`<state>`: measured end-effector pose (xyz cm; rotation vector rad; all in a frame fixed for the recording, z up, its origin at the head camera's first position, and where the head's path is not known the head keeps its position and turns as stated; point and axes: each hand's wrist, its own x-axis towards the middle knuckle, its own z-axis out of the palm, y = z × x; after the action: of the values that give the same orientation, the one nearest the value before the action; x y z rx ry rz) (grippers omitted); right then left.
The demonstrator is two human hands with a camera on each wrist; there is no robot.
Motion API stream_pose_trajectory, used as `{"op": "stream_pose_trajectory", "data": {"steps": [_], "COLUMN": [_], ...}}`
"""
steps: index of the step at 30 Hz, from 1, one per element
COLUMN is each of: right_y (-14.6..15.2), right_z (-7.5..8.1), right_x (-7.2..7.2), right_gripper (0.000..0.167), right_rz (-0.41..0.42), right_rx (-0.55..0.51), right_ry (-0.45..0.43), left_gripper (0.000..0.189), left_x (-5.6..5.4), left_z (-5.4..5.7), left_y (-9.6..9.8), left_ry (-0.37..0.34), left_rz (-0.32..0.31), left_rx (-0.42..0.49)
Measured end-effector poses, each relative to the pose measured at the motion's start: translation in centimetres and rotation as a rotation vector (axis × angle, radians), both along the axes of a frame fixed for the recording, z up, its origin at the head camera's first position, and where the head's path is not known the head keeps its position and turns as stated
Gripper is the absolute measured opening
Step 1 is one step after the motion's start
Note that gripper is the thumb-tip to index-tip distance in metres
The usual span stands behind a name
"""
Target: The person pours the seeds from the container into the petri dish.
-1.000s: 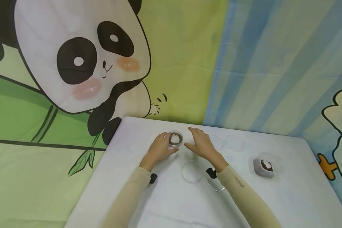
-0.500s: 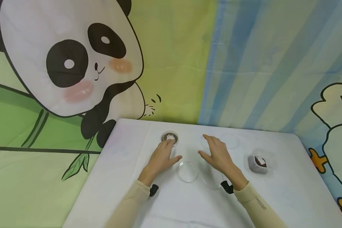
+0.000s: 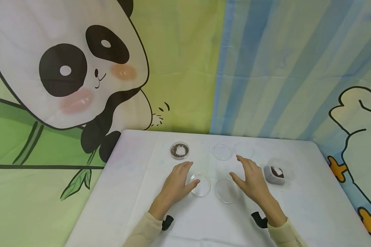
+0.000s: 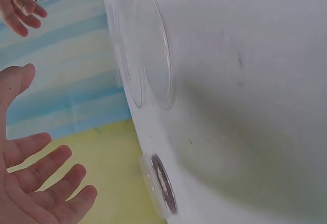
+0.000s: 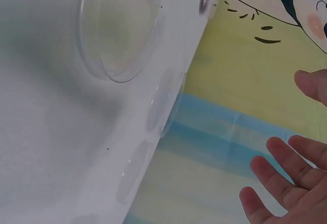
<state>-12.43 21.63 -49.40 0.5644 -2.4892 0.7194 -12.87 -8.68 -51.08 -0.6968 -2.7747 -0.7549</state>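
A round clear petri dish holding dark brown matter with a white patch on top stands at the back left of the table. My left hand is held in front of it, fingers spread and holding nothing. Its thumb overlaps a clear dish in the head view. To the right, my right hand hovers with fingers apart and nothing in its grasp. Another clear dish lies between the hands. The left wrist view shows the filled petri dish beyond my left fingers.
Two more clear round pieces, one and a fainter one, lie near the table's back edge. A small grey tub with brown and white contents stands at the right. Behind the white table hangs a printed cloth.
My left hand has let go of the filled petri dish and drawn back toward me. My right hand has moved right and nearer. The head view has shifted slightly to the right.
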Motion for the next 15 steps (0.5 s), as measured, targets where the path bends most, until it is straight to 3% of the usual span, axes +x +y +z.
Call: {"op": "stream_pose_trajectory", "data": {"steps": [7,15], "right_y": [0.8,2.3], "right_z": [-0.5,-0.9], "right_x": [0.9,1.2], "right_gripper": [0.067,0.069], "right_rz": [-0.015,-0.053], "right_rx": [-0.033,-0.046], "right_ry": [0.027,0.038], "left_gripper": [0.067,0.066], "left_x": [0.5,-0.9], "left_z": [0.0,-0.1], "left_y": [0.5,1.4], "left_ry": [0.047,0.044], "left_rz": [-0.011,-0.043], "left_rx": [0.040,0.066]}}
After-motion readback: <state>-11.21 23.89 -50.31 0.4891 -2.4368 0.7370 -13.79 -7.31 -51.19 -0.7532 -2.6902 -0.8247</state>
